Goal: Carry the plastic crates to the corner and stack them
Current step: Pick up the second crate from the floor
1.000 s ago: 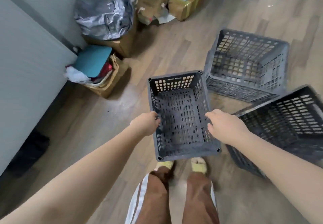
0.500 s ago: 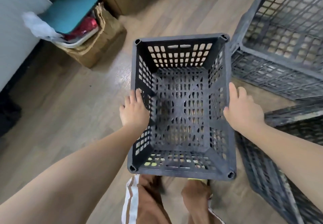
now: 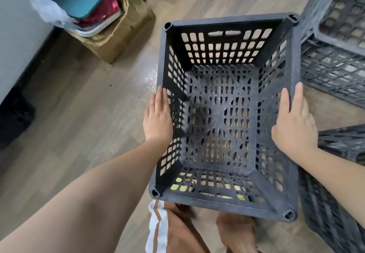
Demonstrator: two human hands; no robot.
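Note:
A dark grey perforated plastic crate (image 3: 221,126) is held up in front of me, open side up, above my legs. My left hand (image 3: 158,118) presses flat against its left wall, fingers pointing forward. Against the right wall my right hand (image 3: 294,122) does the same, the thumb lying over the rim. A second grey crate (image 3: 335,41) stands on the floor at the upper right. A third crate (image 3: 335,193) lies tilted at the right edge, partly hidden behind the held one and my right forearm.
A torn cardboard box (image 3: 118,29) with a teal board, red fabric and white plastic stands at the upper left. A white wall or cabinet (image 3: 17,35) runs down the left side, with a dark object (image 3: 13,118) at its foot. Wooden floor (image 3: 83,114) lies between.
The crate has come up off the floor and closer to me. My hands have shifted from its near rim to flat grips on both side walls. The view has dropped down toward the crate.

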